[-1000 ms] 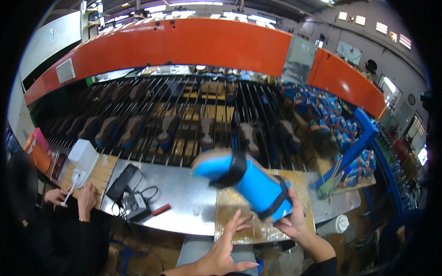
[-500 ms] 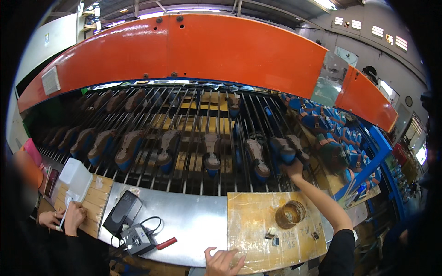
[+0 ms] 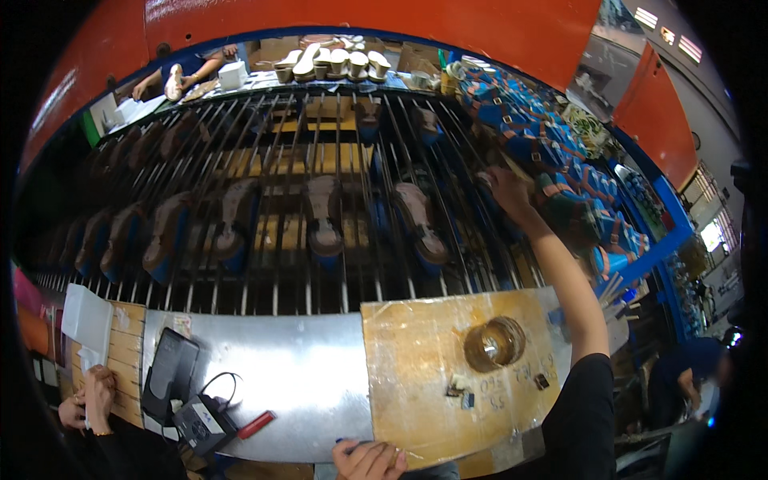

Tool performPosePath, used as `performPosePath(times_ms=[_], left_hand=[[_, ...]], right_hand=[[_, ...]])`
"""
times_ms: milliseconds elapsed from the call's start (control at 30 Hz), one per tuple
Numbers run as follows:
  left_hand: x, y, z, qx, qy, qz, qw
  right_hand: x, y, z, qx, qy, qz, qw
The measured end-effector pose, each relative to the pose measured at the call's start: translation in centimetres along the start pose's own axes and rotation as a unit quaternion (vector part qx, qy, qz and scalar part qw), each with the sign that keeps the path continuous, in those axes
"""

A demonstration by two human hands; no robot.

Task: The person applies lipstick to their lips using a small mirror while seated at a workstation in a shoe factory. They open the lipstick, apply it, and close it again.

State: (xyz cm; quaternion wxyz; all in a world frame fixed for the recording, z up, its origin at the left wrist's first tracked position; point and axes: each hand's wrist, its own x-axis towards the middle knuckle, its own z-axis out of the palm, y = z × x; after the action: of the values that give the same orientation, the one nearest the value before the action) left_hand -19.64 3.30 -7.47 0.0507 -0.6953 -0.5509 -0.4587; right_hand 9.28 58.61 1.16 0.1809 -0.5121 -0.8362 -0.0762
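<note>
My right hand (image 3: 507, 192) reaches far over the rack of metal rods (image 3: 308, 280), its fingers curled over the end of a dark shoe (image 3: 482, 182) that is mostly hidden and dim. Nearer lies an upturned shoe (image 3: 418, 220) with a pale sole, and another upturned shoe (image 3: 325, 216) is to its left. At the front edge of the table, my left hand (image 3: 370, 461) is closed, fingers bent; a small dark-blue bit shows by its fingertips, too little to name. Close by it is a yellowish board (image 3: 424, 384) carrying a brown glue-stained pot (image 3: 494, 344).
Blue strapped sandals (image 3: 560, 184) line the right side beside a blue frame bar (image 3: 648, 256). A black device (image 3: 204, 424) and a red-handled tool (image 3: 257, 424) lie on the metal tabletop (image 3: 280, 384). A co-worker's hands (image 3: 92, 396) are at the left; another person (image 3: 692, 380) is at the right.
The view has tilted down and turned right. My right hand has reached farther over the rods; the two shoes beside it are now largely hidden. My left hand's spread fingers have curled in.
</note>
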Motion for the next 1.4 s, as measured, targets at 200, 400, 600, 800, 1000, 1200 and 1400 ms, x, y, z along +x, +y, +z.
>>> performPosePath(times_ms=[200,400,600,800,1000,1200,1400], left_hand=[[2.2,0.1,-0.4,-0.002,0.039,0.077,0.996],[3.1,0.5,-0.7,-0.054,0.072,0.008,0.996],[2.0,0.3,-1.5,-0.085,0.066,-0.02,0.994],[-1.2,-1.8,0.8,-0.023,0.123,0.048,0.991],[-2.3,-2.3,1.9,-0.059,0.129,0.098,0.985],[1.8,0.9,-2.6,-0.182,0.005,-0.188,0.965],[5.6,4.1,-5.6,-0.539,0.183,-0.307,0.763]], right_hand=[[-11.0,5.1,2.2,-0.074,0.026,0.057,0.995],[-9.0,2.3,2.5,-0.08,0.073,0.049,0.993],[-7.2,-2.3,3.1,-0.137,0.001,-0.01,0.99],[-8.1,-1.4,8.2,-0.336,0.1,-0.062,0.935],[-4.2,-4.4,2.2,-0.101,-0.034,-0.005,0.994],[-8.6,-19.0,-12.0,0.288,0.167,-0.016,0.943],[-25.6,-31.3,-23.2,0.398,0.055,-0.247,0.882]])
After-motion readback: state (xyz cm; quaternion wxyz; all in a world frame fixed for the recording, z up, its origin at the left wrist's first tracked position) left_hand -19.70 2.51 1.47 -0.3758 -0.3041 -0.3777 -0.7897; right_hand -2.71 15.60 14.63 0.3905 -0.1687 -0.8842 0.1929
